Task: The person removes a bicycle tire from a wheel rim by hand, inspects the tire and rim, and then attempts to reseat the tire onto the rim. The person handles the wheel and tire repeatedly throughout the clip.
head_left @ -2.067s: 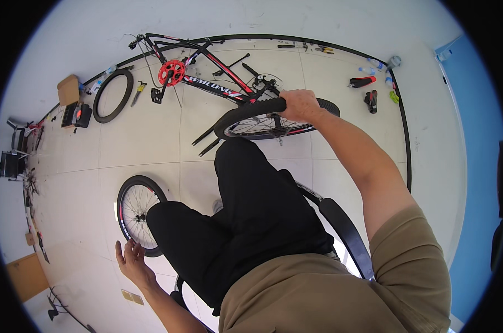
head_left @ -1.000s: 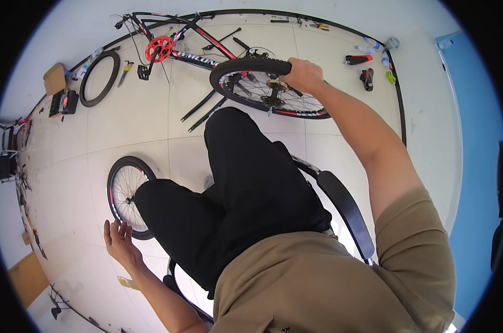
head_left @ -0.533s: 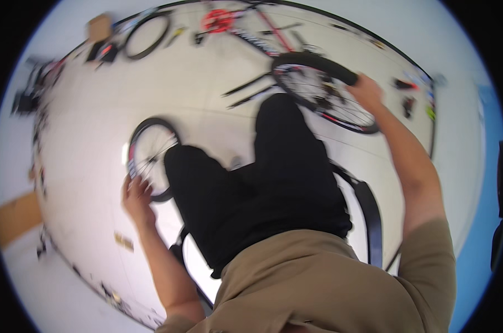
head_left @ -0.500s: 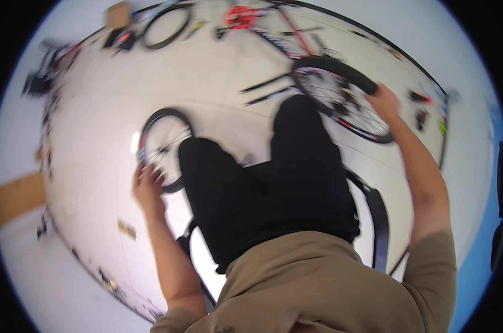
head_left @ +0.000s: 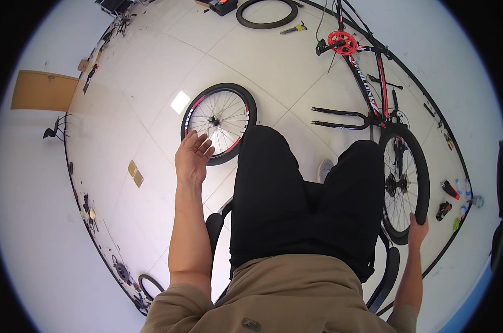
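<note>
On my right, my right hand [head_left: 418,230] grips the black tire [head_left: 422,183] of a spoked bicycle wheel [head_left: 393,208] at its near right side. That wheel has a dark sprocket cluster at its hub and stands tilted beside my right knee. Whether the tire sits fully on the rim, I cannot tell. My left hand [head_left: 192,158] hovers with fingers apart and nothing in them, by the near left edge of a second wheel [head_left: 249,105]. This second wheel has a black tire and a red-and-white marked rim, and lies left of my knees; whether the fingers touch it is unclear.
A black-and-red bicycle frame [head_left: 363,83] with a red chainring [head_left: 342,43] lies at the far right, its black fork [head_left: 340,126] pointing left. A loose tire [head_left: 267,24] and a yellow-and-black tool [head_left: 293,28] lie far ahead. Small parts, including a red-and-black piece [head_left: 450,190], lie at right.
The view has turned, so the floor things appear shifted right. My right hand and the wheel it grips have swung nearer to my right side. The left hand stays near the second wheel.
</note>
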The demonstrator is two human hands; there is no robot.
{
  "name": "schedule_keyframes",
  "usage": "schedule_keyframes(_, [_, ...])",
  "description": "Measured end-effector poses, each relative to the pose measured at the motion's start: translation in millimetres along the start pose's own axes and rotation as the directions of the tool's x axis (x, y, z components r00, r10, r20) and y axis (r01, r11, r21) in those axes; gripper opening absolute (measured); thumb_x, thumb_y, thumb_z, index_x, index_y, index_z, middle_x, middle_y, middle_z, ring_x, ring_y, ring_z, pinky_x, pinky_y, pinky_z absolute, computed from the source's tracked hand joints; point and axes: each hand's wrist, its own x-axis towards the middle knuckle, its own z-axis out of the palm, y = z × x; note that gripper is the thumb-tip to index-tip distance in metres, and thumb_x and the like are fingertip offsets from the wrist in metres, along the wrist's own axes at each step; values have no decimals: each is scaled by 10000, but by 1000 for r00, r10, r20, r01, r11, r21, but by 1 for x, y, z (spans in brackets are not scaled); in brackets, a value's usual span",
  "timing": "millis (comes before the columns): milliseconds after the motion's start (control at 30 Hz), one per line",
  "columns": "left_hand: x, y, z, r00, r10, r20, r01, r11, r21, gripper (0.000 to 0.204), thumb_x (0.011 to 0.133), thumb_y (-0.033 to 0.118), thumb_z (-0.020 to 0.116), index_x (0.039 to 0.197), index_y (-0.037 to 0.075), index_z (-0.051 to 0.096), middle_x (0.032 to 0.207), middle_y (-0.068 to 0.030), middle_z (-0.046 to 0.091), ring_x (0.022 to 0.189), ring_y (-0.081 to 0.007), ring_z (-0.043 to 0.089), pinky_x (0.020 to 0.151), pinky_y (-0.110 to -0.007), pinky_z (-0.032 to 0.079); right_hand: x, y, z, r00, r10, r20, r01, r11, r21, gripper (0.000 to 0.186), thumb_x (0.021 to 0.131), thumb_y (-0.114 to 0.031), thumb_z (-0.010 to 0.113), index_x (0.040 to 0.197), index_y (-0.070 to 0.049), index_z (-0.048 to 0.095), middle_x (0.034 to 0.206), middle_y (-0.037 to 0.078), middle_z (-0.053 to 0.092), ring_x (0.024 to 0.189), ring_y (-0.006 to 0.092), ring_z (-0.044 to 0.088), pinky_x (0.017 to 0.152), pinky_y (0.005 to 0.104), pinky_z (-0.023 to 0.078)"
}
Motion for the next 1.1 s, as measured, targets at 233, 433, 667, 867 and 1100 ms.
schedule_keyframes(233, [10,-6,13,994,-77,71,75,997,31,338,944,220,699,1245,97,610,1058,-63,674,963,-222,629,879,-416,520,-59,32,-9,959,283,28,-283,942,178,430,804,-117,800,1164,36,620,938,72,639,810,175,607,741,336,517])
schedule_keyframes(433, [36,-17,-28,976,-152,153,153,988,9,355,976,268,683,1285,110,605,1149,-62,626,1029,-198,578,917,-389,475,14,-57,-19,996,77,-43,-77,997,16,800,818,-271,776,1473,23,423,1128,243,685,1015,294,670,943,379,506])
schedule_keyframes(667, [20,-16,2,982,-135,132,112,980,166,295,991,273,677,1226,99,641,1095,-44,668,977,-180,632,893,-360,512,22,-60,-3,975,222,-11,-221,973,63,422,805,-249,748,1108,23,638,866,209,709,765,340,701,753,424,552])
schedule_keyframes(867, [22,-32,6,962,-207,178,168,963,210,395,984,281,672,1313,83,578,1118,-72,649,956,-193,615,889,-387,492,14,-72,-15,969,249,2,-243,943,229,317,834,-163,747,1070,20,640,776,108,687,593,169,657,581,332,537])
schedule_keyframes(1100, [25,-44,4,965,-226,133,186,947,262,477,995,290,655,1405,76,539,1155,-78,620,1019,-200,588,930,-395,487,9,-131,-107,972,231,-42,-213,942,258,270,850,-135,750,1070,-3,669,751,47,670,564,113,619,527,278,503])
